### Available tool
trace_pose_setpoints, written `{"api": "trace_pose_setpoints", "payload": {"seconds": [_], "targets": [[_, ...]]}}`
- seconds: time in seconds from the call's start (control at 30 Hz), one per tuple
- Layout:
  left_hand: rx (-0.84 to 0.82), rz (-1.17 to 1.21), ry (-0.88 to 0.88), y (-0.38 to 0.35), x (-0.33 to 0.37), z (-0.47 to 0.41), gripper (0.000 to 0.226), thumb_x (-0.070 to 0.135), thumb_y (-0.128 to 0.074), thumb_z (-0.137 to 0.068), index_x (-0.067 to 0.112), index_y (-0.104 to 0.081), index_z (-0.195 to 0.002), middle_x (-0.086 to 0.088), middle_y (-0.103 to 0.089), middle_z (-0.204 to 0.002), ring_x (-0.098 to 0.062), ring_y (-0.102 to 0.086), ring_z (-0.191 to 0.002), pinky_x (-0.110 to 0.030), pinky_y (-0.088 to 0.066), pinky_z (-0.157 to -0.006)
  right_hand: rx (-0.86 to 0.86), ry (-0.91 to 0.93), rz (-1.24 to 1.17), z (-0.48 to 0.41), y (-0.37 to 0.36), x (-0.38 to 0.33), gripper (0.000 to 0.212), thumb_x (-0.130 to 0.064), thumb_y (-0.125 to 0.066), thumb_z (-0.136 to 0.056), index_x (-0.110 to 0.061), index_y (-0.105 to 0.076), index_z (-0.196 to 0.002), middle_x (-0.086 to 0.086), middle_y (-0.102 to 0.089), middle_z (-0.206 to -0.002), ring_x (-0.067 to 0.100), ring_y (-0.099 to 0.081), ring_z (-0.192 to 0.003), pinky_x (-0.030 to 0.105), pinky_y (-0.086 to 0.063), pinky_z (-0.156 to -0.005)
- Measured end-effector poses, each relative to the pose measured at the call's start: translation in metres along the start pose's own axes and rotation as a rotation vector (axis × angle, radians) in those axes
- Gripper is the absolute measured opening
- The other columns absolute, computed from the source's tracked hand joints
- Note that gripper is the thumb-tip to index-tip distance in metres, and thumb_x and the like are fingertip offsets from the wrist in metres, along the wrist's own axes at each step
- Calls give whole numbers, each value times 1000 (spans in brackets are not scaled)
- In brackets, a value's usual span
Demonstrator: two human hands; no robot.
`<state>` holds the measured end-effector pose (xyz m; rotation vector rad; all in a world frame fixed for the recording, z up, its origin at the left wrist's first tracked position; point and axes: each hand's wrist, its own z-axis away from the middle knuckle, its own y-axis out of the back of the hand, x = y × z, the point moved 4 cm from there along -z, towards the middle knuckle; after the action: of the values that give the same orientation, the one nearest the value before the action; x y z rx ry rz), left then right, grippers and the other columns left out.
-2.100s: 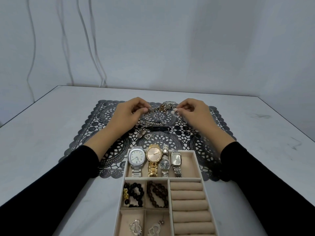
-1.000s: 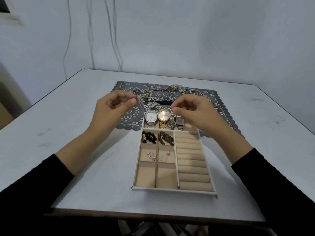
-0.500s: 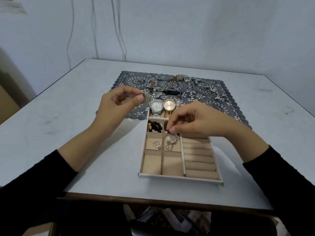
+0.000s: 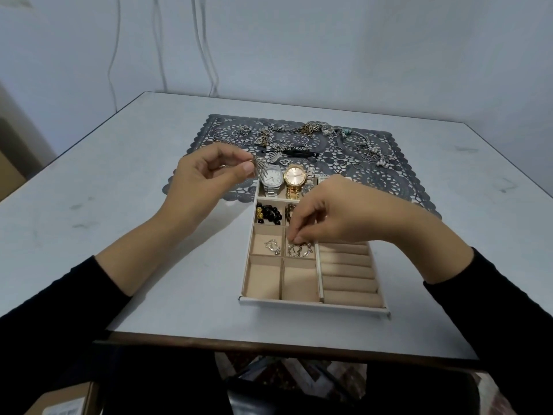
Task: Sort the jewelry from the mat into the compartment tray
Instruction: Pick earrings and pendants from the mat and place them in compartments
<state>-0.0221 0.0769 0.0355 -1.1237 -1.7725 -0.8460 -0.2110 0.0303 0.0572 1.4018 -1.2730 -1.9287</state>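
Left hand: raised over the mat's near left corner, just left of the tray's far end. Thumb and forefinger pinch a silver fan piece. The other fingers are curled. The fan piece is off the mat and clear of the tray.

Right hand: over the middle of the tray, palm down, fingers curled downward. Its fingertips are bunched on the top end of a silver heart piece and pinch it. The heart piece lies in the middle-row compartment, second from the left, with its lower part on the lining.

Tray: sits on the table, with its far end on the near edge of the mat.
- Far row: a silver watch and a gold watch lie side by side. More watches beyond them are largely hidden by the right hand.
- Next row, left compartment: black beads. The compartment beside it is mostly hidden by the right hand.
- Middle row, left compartment: a second silver piece.
- Right side: a column of ring rolls.

Mat: loose jewelry lies in a band along the far edge. It includes small rings at the left, chains in the centre and bangles at the right. A few more pieces lie just beyond the watches. Single items are too small to identify.
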Motion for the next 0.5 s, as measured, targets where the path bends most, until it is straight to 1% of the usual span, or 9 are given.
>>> {"api": "trace_pose_setpoints", "payload": {"seconds": [0.2, 0.27, 0.33, 0.37, 0.43, 0.5], "targets": [[-13, -8, 3, -1, 1, 1, 15, 8, -71, -84, 19, -69, -93, 10, -74, -83, -6, -70, -81, -16, -53, -74, 8, 4, 93, -1, -1, -3, 13, -16, -74, -82, -22, -78, -93, -18, -73, -82, -7, -66, -72, 15, -54, -71], [-14, -2, 6, -1, 2, 2, 14, 8, -71, -84, 20, -69, -92, 10, -74, -82, -5, -70, -80, -14, -51, -70, 15, -2, 59, 2, 2, -2, 15, -16, -74, -82, -20, -78, -96, -19, -72, -83, -6, -67, -73, 11, -52, -70], [-10, 2, 8, -2, 4, 3, 14, 7, -70, -84, 20, -69, -92, 12, -74, -81, -2, -69, -77, -11, -49, -64, 41, -12, -44, 8, 8, 0, 16, -16, -73, -83, -19, -77, -97, -14, -74, -83, -3, -68, -75, 11, -52, -71], [-9, 2, 8, -3, 5, 4, 14, 7, -70, -85, 19, -69, -92, 13, -73, -80, -1, -69, -76, -9, -48, -61, 82, -13, -107, 11, 12, 4, 16, -16, -72, -83, -19, -76, -98, -11, -74, -84, -1, -69, -77, 13, -53, -73], [-8, -1, 10, -4, 6, 5, 14, 6, -69, -85, 19, -68, -91, 14, -73, -78, 1, -68, -73, -8, -46, -56, 230, -22, -238, 17, 20, 14, 17, -17, -69, -85, -18, -74, -102, -7, -74, -89, 4, -69, -82, 17, -54, -74], [-6, 1, 15, -4, 6, 5, 14, 7, -70, -86, 19, -68, -91, 14, -73, -78, 2, -67, -72, -8, -45, -55, 422, -50, -344, 22, 27, 27, 19, -18, -65, -89, -17, -71, -107, -5, -73, -94, 5, -68, -84, 14, -52, -69]]}}
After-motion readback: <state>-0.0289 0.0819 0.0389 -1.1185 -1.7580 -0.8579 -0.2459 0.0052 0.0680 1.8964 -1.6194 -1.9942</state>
